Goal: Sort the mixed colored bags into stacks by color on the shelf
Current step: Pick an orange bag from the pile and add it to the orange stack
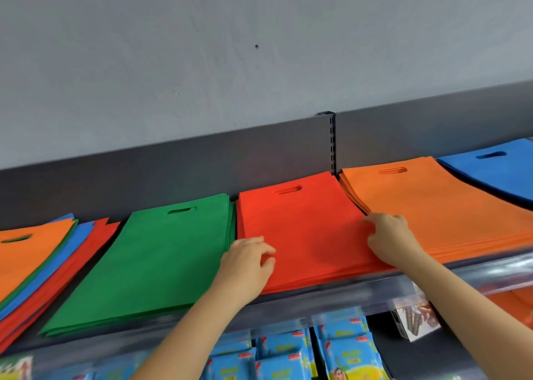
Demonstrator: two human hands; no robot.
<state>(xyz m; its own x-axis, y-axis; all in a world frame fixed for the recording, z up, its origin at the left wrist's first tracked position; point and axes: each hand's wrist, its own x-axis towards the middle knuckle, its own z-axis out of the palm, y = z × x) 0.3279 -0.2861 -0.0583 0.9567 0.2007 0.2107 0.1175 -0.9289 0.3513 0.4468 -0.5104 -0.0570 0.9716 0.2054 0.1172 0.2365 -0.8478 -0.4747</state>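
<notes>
A red stack of flat bags [305, 229] lies on the top shelf [317, 296], in the middle. My left hand [248, 264] rests on its left edge, fingers curled against the side of the pile. My right hand [389, 235] presses its fingertips on the red stack's right edge, beside the orange stack [438, 206]. A green stack [155, 261] lies left of the red one, and a blue stack [499, 169] sits at the far right. A mixed pile of orange, green, blue and red bags [43, 258] is fanned out at the far left.
A dark back panel [202, 166] with a slotted upright [333, 143] runs behind the stacks, under a grey wall. Below the shelf edge hang blue packets [291, 353] and a small box [415, 319].
</notes>
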